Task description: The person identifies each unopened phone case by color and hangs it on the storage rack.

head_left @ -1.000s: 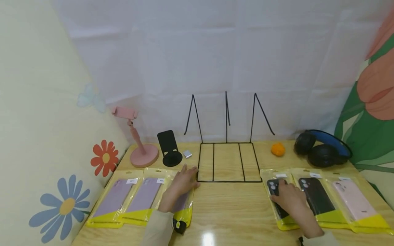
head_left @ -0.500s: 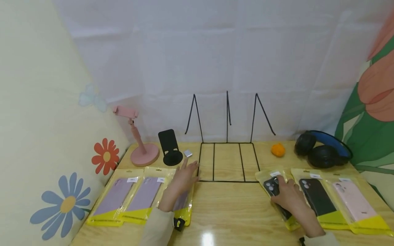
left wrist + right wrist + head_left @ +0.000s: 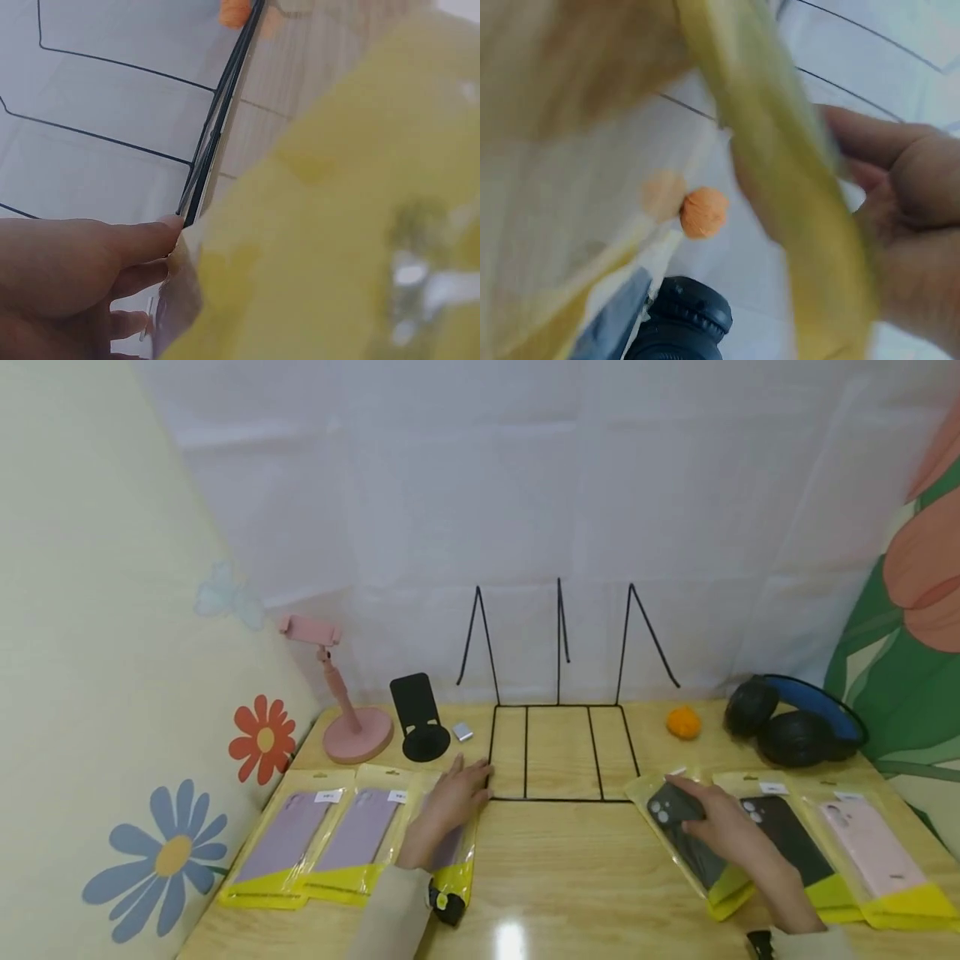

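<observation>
My right hand (image 3: 731, 831) grips a bagged black phone case (image 3: 697, 843), thumb and fingers on its two sides. The bag tilts up on the right of the table; in the right wrist view it shows edge-on as a blurred yellow pouch (image 3: 780, 157). My left hand (image 3: 450, 800) reaches across a bagged purple phone case (image 3: 448, 852) and partly covers it. Its fingertips are at the front left corner of a black wire rack (image 3: 558, 681). In the left wrist view the thumb touches the rack's wire end, with the other fingers below, relaxed.
Two more bagged purple cases lie at left; a bagged black case (image 3: 798, 852) and a bagged pink case (image 3: 873, 852) lie at right. Behind stand a pink phone stand (image 3: 358, 737), a black phone stand (image 3: 416, 702), an orange ball (image 3: 684, 723) and headphones (image 3: 795, 735).
My right hand has taken hold of the leftmost black case's bag and tipped it up off the table. My left hand lifted its fingers slightly, then lowered them at the rack corner.
</observation>
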The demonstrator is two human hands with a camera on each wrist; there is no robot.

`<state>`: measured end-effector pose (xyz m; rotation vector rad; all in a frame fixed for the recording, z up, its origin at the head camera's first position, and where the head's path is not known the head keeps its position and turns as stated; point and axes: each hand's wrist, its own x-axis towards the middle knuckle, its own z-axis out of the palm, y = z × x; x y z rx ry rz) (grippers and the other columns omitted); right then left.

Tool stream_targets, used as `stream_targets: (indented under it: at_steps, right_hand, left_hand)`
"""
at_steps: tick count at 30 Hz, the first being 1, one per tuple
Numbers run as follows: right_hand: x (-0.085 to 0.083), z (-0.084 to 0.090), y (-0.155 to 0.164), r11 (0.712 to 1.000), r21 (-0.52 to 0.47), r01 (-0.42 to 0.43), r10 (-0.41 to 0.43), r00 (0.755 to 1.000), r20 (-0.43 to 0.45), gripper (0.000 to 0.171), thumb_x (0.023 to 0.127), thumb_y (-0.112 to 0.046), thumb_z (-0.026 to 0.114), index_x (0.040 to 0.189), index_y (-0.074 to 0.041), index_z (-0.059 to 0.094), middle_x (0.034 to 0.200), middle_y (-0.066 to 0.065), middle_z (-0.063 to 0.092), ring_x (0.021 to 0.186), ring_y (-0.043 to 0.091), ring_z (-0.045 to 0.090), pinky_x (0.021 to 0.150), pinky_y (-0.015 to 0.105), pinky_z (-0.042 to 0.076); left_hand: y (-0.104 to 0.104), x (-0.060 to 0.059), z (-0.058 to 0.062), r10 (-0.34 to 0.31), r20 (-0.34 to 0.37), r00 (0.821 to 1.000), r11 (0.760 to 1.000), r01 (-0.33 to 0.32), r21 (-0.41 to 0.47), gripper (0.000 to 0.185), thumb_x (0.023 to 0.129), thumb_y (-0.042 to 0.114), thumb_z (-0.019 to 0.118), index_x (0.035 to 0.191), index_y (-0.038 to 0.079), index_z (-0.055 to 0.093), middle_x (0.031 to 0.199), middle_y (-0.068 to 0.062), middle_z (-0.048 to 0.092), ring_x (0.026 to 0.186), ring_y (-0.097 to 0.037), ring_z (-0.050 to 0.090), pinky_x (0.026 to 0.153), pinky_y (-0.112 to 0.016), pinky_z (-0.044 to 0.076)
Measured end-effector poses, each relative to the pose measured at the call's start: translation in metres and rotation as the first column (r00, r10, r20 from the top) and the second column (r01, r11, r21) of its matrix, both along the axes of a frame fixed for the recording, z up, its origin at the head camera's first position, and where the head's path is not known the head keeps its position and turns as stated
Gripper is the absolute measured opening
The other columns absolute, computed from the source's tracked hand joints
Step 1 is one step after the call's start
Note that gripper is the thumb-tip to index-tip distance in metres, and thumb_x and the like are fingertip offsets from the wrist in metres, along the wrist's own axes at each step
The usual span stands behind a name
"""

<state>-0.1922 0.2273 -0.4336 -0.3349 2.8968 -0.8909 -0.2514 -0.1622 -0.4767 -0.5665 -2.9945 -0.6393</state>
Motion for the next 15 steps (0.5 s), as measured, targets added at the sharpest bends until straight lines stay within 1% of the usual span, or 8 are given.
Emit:
stream_targets:
  at_steps: [2,3,5,6,9,12,15]
  right_hand:
    - [0.0,0.007,0.002,0.996,-0.078,-0.046,0.044,0.999,-0.022,0.057,0.082,0.0,0.071,0.136,-0.004,0.054,0.132,0.033,0.05,0.117,0.05,0.05,0.084,0.055,0.048]
    - [0.001,0.01,0.002,0.99,-0.127,-0.054,0.052,0.998,-0.021,0.053,0.084,-0.002,0.071,0.135,-0.005,0.056,0.134,0.029,0.051,0.121,0.049,0.047,0.088,0.058,0.046]
    - [0.001,0.016,-0.001,0.977,-0.211,-0.04,0.038,0.999,-0.012,0.047,0.086,-0.011,0.071,0.132,-0.009,0.06,0.135,0.025,0.052,0.125,0.046,0.046,0.093,0.059,0.043]
    - [0.002,0.019,-0.004,0.967,-0.255,-0.024,0.024,1.0,-0.004,0.045,0.087,-0.016,0.072,0.13,-0.011,0.062,0.136,0.023,0.052,0.126,0.045,0.044,0.096,0.062,0.039]
    - [0.005,0.026,-0.018,0.932,-0.363,0.015,-0.005,1.0,0.028,0.047,0.086,-0.029,0.073,0.129,-0.013,0.063,0.138,0.02,0.051,0.129,0.043,0.042,0.1,0.066,0.032]
    - [0.012,0.034,-0.033,0.915,-0.401,0.051,-0.029,0.998,0.061,0.05,0.083,-0.037,0.075,0.128,-0.016,0.064,0.137,0.017,0.051,0.129,0.041,0.042,0.1,0.068,0.029]
    - [0.022,0.042,-0.045,0.914,-0.397,0.086,-0.057,0.995,0.085,0.05,0.081,-0.038,0.076,0.126,-0.02,0.065,0.137,0.014,0.051,0.129,0.039,0.042,0.1,0.067,0.03]
  left_hand:
    - [-0.001,0.001,0.0,0.01,0.02,1.0,1.0,-0.01,0.016,0.042,0.095,0.02,0.06,0.132,0.002,0.057,0.143,-0.017,0.048,0.136,-0.053,0.025,0.102,-0.069,0.026]
    - [-0.001,0.001,0.0,0.015,0.028,0.999,1.0,-0.016,0.018,0.042,0.095,0.021,0.06,0.133,0.002,0.057,0.143,-0.016,0.048,0.136,-0.052,0.025,0.102,-0.069,0.025]
    - [-0.002,0.002,0.002,0.026,0.045,0.999,0.999,-0.027,0.022,0.044,0.095,0.023,0.061,0.134,0.003,0.056,0.144,-0.016,0.046,0.137,-0.051,0.024,0.104,-0.069,0.023]
    - [-0.002,0.002,0.002,0.03,0.052,0.998,0.999,-0.032,0.024,0.045,0.095,0.024,0.061,0.134,0.003,0.056,0.145,-0.015,0.045,0.138,-0.05,0.023,0.104,-0.069,0.022]
    - [-0.001,0.002,0.004,0.028,0.058,0.998,0.999,-0.03,0.032,0.049,0.094,0.028,0.062,0.136,0.003,0.054,0.147,-0.015,0.043,0.138,-0.05,0.023,0.104,-0.069,0.021]
    - [0.0,0.002,0.004,0.017,0.072,0.997,0.999,-0.019,0.029,0.052,0.093,0.03,0.063,0.137,0.003,0.053,0.149,-0.015,0.041,0.138,-0.051,0.023,0.104,-0.07,0.021]
    - [0.001,0.0,0.002,0.012,0.083,0.996,1.0,-0.013,0.014,0.053,0.093,0.031,0.063,0.137,0.003,0.053,0.149,-0.014,0.04,0.137,-0.051,0.024,0.104,-0.07,0.021]
